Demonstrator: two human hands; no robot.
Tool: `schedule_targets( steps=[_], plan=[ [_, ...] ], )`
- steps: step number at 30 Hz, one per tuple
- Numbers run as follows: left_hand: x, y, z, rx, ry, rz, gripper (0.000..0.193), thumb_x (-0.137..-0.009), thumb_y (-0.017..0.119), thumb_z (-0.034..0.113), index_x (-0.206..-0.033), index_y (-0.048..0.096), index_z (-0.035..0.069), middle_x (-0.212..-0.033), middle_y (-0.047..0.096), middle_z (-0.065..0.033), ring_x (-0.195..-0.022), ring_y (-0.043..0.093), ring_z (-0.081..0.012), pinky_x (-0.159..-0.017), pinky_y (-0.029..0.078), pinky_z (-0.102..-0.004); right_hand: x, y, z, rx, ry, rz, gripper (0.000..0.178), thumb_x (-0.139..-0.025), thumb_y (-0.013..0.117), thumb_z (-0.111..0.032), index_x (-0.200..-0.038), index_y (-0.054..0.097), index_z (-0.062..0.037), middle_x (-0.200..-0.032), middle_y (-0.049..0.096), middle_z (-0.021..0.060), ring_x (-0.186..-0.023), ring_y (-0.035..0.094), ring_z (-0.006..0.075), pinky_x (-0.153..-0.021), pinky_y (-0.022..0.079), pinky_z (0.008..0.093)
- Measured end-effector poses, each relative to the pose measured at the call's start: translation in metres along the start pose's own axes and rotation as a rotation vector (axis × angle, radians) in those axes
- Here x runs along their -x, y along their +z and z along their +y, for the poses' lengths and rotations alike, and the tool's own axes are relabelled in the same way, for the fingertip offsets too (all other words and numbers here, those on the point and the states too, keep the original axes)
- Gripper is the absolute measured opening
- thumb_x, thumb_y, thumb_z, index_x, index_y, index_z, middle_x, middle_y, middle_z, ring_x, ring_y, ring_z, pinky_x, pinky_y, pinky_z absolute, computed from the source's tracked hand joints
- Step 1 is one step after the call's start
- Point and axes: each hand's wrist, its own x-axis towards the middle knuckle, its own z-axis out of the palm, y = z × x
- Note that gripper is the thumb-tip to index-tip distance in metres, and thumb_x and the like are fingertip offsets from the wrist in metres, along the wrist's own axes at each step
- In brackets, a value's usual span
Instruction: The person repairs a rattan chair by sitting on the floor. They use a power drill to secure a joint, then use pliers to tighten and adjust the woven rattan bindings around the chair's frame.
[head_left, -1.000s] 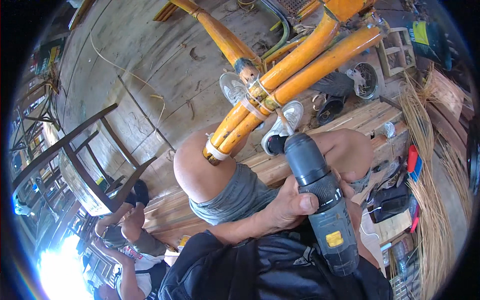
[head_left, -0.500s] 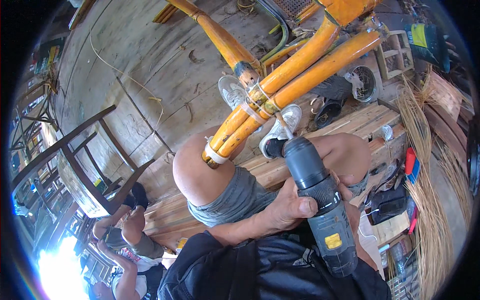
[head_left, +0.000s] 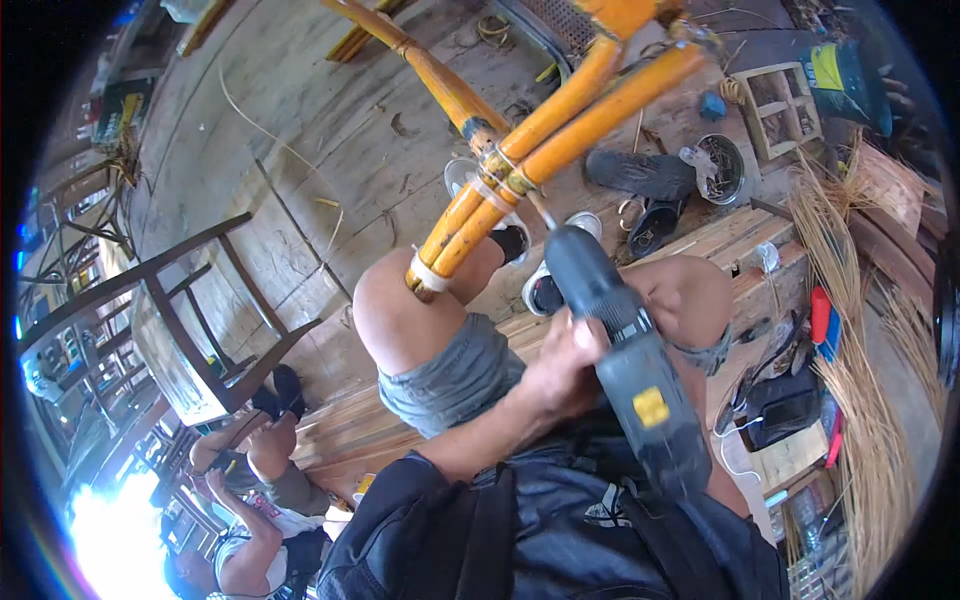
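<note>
A black cordless drill point(head_left: 628, 370) with a yellow patch slants across my lap, its long bit point(head_left: 543, 212) reaching the bound orange poles point(head_left: 478, 215). My left hand point(head_left: 562, 365) is closed against the drill's left side, slightly blurred. Largely hidden under the tool, my right hand point(head_left: 692, 385) grips it from the other side. White ties point(head_left: 432, 270) wrap the poles in places. Their near end rests at my left knee point(head_left: 395, 300). Farther off, the poles join more orange framework, with one pole point(head_left: 440, 80) branching up and left.
Left stands a dark wooden chair frame point(head_left: 190, 340); another person point(head_left: 250, 530) sits lower left. Planks point(head_left: 345, 430) lie beneath me. To the right are long fibre strands point(head_left: 850, 400), a red-handled tool point(head_left: 821, 315), a dark bag point(head_left: 785, 410), a round container point(head_left: 720, 165) and a wooden rack point(head_left: 775, 105).
The poles and drill have shifted somewhat left and up in view, the bit still at the poles. Both hands keep their hold. My left foot has moved nearer.
</note>
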Motion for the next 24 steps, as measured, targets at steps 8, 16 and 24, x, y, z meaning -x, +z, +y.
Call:
schedule_targets(
  steps=[8,16,24],
  plan=[
    [0.026,0.043,-0.049,-0.071,-0.056,-0.034,0.074,-0.077,0.065,0.059,-0.122,0.047,0.003,-0.116,0.055,-0.0090,-0.105,0.053,-0.0195,-0.096,0.040,-0.0376,0.064,-0.007,0.019,0.114,0.151,0.180,0.040,-0.081,0.066,-0.027,-0.113,0.056,-0.0051,-0.096,0.063,0.0153,-0.083,0.065,0.0298,-0.073,0.049,0.0355],
    [0.017,0.026,-0.003,-1.783,0.574,0.083,0.083,-0.065,0.077,0.042,-0.126,0.043,-0.003,-0.114,0.054,-0.0171,-0.110,0.051,-0.0278,-0.095,0.039,-0.0398,0.118,-0.017,0.068,-0.187,-0.016,0.261,0.041,-0.080,0.068,-0.027,-0.112,0.057,-0.0056,-0.097,0.063,0.0147,-0.084,0.064,0.0282,-0.074,0.050,0.0362],
    [-0.034,-0.023,0.103,-2.139,0.588,0.849,0.049,-0.075,0.071,0.042,-0.094,0.060,-0.002,-0.093,0.063,-0.0185,-0.084,0.062,-0.0311,-0.073,0.047,-0.0375,0.124,-0.009,0.087,-0.382,-0.075,0.379,0.042,-0.078,0.071,-0.027,-0.112,0.058,-0.0060,-0.098,0.063,0.0141,-0.084,0.064,0.0267,-0.075,0.050,0.0369]
  ],
)
